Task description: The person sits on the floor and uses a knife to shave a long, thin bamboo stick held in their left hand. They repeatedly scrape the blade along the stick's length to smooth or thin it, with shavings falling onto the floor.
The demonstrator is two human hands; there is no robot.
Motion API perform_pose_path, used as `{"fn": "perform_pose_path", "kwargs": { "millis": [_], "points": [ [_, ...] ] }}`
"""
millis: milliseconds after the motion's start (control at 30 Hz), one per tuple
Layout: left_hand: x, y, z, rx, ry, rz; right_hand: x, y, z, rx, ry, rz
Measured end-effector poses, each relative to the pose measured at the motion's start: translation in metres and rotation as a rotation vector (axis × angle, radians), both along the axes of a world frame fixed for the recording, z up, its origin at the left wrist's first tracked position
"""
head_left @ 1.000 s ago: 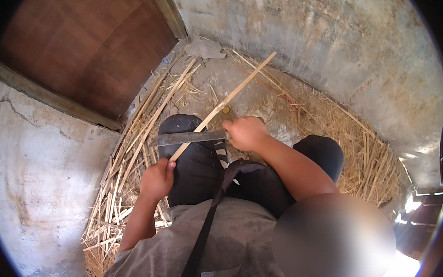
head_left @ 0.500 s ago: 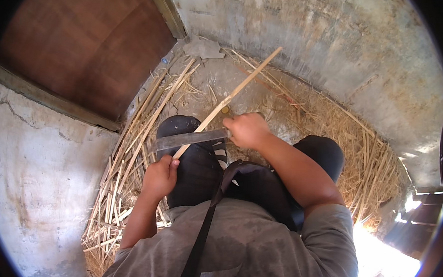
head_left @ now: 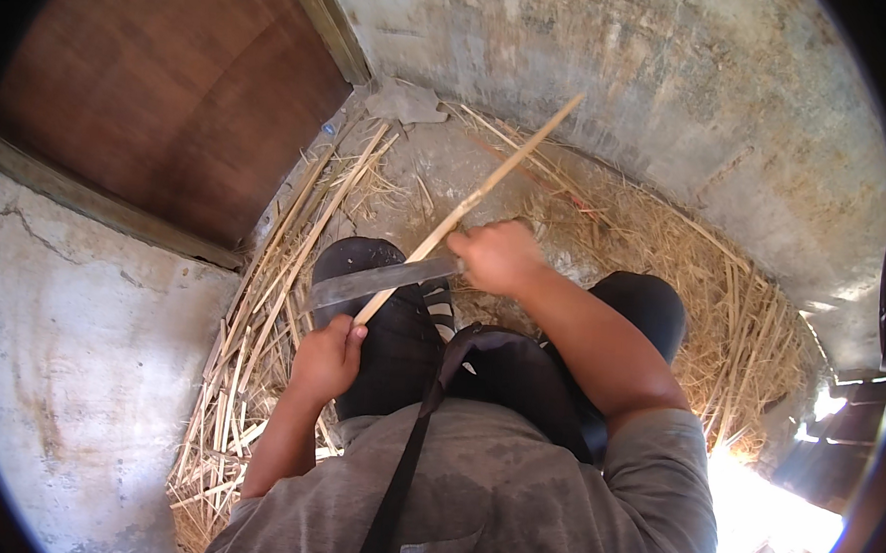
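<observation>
My left hand (head_left: pixel 327 356) is closed around the near end of a long pale bamboo strip (head_left: pixel 479 193). From there the strip slants up and away to the right, over my left knee, toward the far wall. My right hand (head_left: pixel 499 256) grips the handle of a machete (head_left: pixel 383 281), most of the handle hidden inside the fist. Its broad grey blade points left and lies across the strip, a short way above my left fingers. Whether the edge has bitten into the strip I cannot tell.
Split strips (head_left: pixel 300 229) lie piled on the left, beside a brown door panel (head_left: pixel 193 83). Shavings and more strips (head_left: pixel 731 322) cover the floor on the right along a stained wall (head_left: pixel 654 77). A flat stone-like piece (head_left: pixel 407 102) sits in the far corner.
The bamboo strip has shifted slightly right, its far tip now farther right. My left hand has moved a little right with it. The machete stays across it, nearly in place.
</observation>
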State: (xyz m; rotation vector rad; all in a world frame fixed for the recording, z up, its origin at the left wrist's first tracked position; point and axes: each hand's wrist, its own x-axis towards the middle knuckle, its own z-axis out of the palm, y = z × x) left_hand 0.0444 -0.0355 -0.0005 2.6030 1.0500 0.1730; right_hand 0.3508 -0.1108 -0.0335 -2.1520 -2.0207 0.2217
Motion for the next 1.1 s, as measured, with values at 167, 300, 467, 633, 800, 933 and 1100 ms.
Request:
{"fn": "perform_pose_path", "kwargs": {
  "millis": [167,300,467,633,800,933,1100],
  "points": [
    [0.0,0.003,0.004,-0.023,0.001,0.016,0.062,0.001,-0.019,-0.018,0.153,-0.325],
    [-0.005,-0.001,-0.001,-0.048,-0.045,0.043,0.039,-0.002,-0.007,0.094,0.31,-0.362],
    [0.0,0.001,-0.002,-0.03,-0.107,0.01,0.008,-0.003,0.007,0.031,0.075,-0.05],
    [-0.011,-0.002,0.005,-0.042,-0.056,0.019,0.075,0.005,-0.014,0.023,0.193,-0.345],
    [-0.02,-0.004,-0.003,-0.11,-0.106,0.085,0.041,-0.005,-0.016,0.161,0.275,-0.386],
    [-0.009,-0.003,0.004,-0.094,-0.088,0.031,0.023,-0.001,0.004,0.049,0.15,-0.092],
    [-0.021,-0.005,0.008,-0.134,-0.081,0.034,0.063,0.0,-0.018,-0.004,0.179,-0.378]
  ]
}}
